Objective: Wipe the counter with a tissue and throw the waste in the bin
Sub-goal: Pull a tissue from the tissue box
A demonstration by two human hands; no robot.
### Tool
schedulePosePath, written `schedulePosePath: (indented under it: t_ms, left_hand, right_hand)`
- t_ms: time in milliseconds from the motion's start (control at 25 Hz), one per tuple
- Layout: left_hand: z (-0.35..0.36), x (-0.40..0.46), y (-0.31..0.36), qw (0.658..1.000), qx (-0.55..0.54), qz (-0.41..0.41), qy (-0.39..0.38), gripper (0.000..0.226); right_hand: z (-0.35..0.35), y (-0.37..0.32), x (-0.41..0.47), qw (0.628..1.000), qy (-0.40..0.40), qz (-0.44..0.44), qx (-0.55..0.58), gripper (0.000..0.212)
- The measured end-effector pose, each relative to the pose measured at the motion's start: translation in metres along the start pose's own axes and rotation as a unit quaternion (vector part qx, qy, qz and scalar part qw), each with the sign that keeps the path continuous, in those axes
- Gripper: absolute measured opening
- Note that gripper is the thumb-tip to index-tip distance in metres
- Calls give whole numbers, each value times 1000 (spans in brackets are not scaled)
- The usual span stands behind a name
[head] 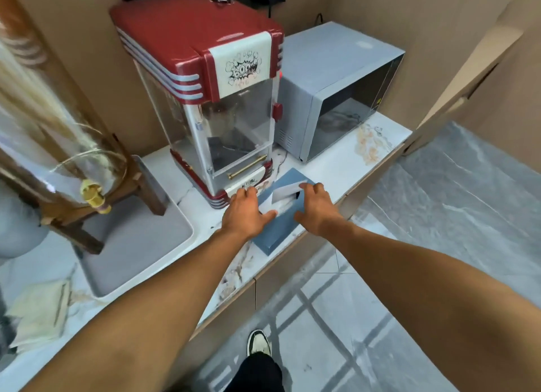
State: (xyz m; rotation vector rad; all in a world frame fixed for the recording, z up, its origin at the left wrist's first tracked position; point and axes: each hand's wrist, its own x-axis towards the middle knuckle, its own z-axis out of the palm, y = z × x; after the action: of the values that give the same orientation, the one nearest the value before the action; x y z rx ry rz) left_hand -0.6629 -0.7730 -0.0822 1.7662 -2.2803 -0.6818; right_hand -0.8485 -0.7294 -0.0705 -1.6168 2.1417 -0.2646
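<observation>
A blue tissue box lies near the front edge of the white marbled counter, just in front of the popcorn machine. A white tissue sticks up out of its slot. My left hand lies palm down on the box's left side, thumb across the top, holding it. My right hand is over the box's right side. Its fingertips touch the tissue's upper right edge, the thumb is spread apart from them, and it grips nothing.
A red popcorn machine stands right behind the box, with a grey microwave to its right. To the left sits a grey tray with a glass drink dispenser on a wooden stand. A pale folded cloth lies at the near left.
</observation>
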Motion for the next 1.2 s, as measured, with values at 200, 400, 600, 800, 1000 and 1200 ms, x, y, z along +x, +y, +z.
schedulePosePath:
  t_ms: [200, 400, 600, 800, 1000, 1200]
  left_hand:
    - [10, 48, -2, 997, 48, -7, -52, 60]
    - [17, 58, 3, 996, 61, -7, -62, 22]
    - [3, 50, 23, 995, 1, -92, -28, 17]
    - [-23, 37, 55, 987, -20, -145, 72, 23]
    - [-50, 3, 79, 952, -84, -228, 188, 23]
    - [-60, -52, 56, 933, -81, -260, 234, 22]
  right_hand:
    - [10, -3, 61, 1000, -10, -8, -23, 80]
    - [13, 4, 95, 990, -43, -76, -112, 32]
    - [-15, 0, 107, 985, -34, -166, -35, 28]
    - [-46, -15, 101, 978, -5, -200, 65, 28]
    - [-55, -31, 83, 949, -47, -260, 171, 18]
    - [-40, -53, 52, 929, -113, -291, 199, 12]
